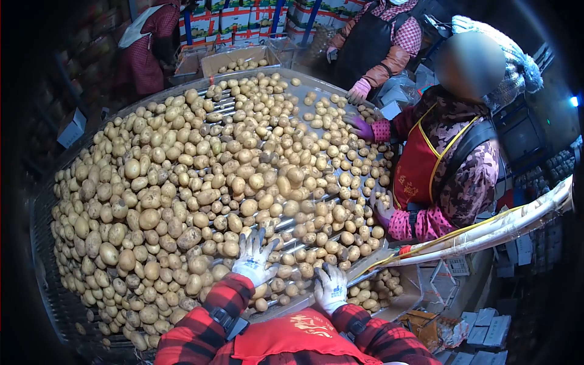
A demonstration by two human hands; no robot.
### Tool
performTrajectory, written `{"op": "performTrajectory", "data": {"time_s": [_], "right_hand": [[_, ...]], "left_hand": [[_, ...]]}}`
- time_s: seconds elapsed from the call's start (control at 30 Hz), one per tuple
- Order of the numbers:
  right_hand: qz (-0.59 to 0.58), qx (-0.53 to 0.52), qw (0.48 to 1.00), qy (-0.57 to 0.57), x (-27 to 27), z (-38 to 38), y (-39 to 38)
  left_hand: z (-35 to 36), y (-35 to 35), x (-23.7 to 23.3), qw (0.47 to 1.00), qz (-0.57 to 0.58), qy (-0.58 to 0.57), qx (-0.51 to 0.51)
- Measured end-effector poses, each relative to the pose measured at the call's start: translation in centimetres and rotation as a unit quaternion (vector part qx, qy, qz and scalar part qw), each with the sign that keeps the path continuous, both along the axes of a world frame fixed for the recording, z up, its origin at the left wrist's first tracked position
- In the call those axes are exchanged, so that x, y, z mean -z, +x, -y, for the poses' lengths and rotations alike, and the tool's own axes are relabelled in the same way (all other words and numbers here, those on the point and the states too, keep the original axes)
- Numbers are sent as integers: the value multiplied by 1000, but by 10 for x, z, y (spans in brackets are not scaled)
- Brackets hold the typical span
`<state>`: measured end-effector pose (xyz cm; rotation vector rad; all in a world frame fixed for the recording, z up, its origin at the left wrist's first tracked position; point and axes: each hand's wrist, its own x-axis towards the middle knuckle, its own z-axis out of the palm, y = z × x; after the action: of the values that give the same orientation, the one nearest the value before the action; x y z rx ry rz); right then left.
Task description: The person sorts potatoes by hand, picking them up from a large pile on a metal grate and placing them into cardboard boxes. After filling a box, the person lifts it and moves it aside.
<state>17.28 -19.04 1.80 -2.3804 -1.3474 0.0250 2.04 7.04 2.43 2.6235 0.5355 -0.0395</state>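
The edges of the view were dark and curved away, so the near rim of the sorting table (58, 298) was dim and the far corners were hard to read. The person's own arms were cut off at the bottom, with only red plaid sleeves and a red apron showing. The left hand (254, 258), in a white glove, lay over the potatoes (182, 182) near the table's front edge with its fingers spread wide and nothing pinched between them. The right hand (331, 287), also gloved, rested just beside it to the right, its fingers bent down among the potatoes. Whether it gripped one could not be told, since the fingertips were hidden. Potatoes covered nearly the whole table in a thick layer, thinning towards the right, where bare rollers (291, 238) showed through between the two hands and beyond. A co-worker (450, 164) in a red apron stood at the right side, face blurred, with one purple glove (363, 128) reaching onto the pile and the other (383, 211) low at the table's edge. A second person (374, 42) in a dark apron stood at the far end, head cut off, a pink glove (359, 91) near the potatoes. A third person (146, 45) stood at the top left, mostly in shadow. A bundle of pale pipes (486, 234) crossed the right side, partly covering a box (380, 292) of potatoes below the table's corner. Stacked cartons (243, 18) lined the back.
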Motion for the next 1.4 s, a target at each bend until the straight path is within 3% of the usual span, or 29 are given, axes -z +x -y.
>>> {"op": "performTrajectory", "data": {"time_s": [0.57,1.03,1.13,1.27,1.4], "right_hand": [[-27,3,999,32,-2,-1,3],[-68,-19,998,-4,-4,4,11],[-67,-20,997,-16,6,9,11],[-67,-8,998,22,2,7,8],[-49,-5,999,24,1,11,6]], "left_hand": [[2,6,-10,1000,-7,12,-12],[5,14,-20,1000,-17,-4,-21],[3,7,3,999,32,21,-16],[4,8,0,999,9,21,-24],[4,10,13,991,105,80,-38]]}}
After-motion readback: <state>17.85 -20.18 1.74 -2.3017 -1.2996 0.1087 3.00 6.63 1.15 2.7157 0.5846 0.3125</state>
